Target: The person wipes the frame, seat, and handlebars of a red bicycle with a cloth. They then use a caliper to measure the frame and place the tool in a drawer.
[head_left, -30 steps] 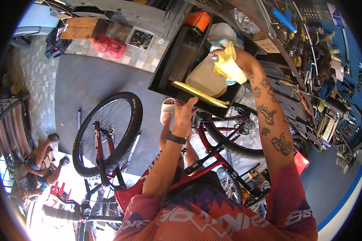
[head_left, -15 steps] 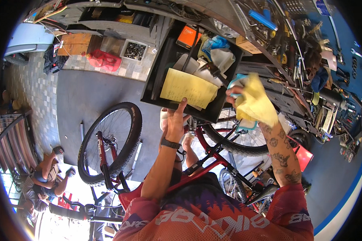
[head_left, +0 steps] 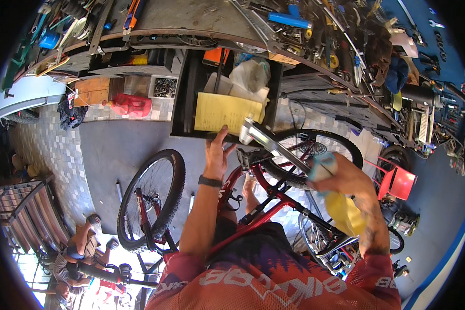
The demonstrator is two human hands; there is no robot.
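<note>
My left hand [head_left: 216,157] grips the front edge of an open black drawer [head_left: 183,116], one digit over the rim. A yellow sheet with handwriting [head_left: 225,112] lies on top inside the drawer, over pale packets and a clear plastic bag [head_left: 250,74]. My right hand [head_left: 336,175] is closed round a silver, caliper-like measuring tool [head_left: 274,143], whose jaw end points toward the drawer's front. A light-blue piece [head_left: 323,166] is bunched in the same hand. Below that wrist hangs a crumpled yellow sheet [head_left: 345,213]; whether it is paper or cloth I cannot tell.
Beneath my arms stands a red bicycle [head_left: 266,212] with its front wheel [head_left: 151,200] at left. The workbench [head_left: 191,20] holds many tools. A red chair [head_left: 397,182] stands at right. On the left are a red jug [head_left: 132,105] and a seated person [head_left: 82,253].
My right hand has drawn back from the drawer toward me, bringing the caliper and yellow sheet along. My left hand stays at the drawer's front. The view has shifted, showing more of the workbench.
</note>
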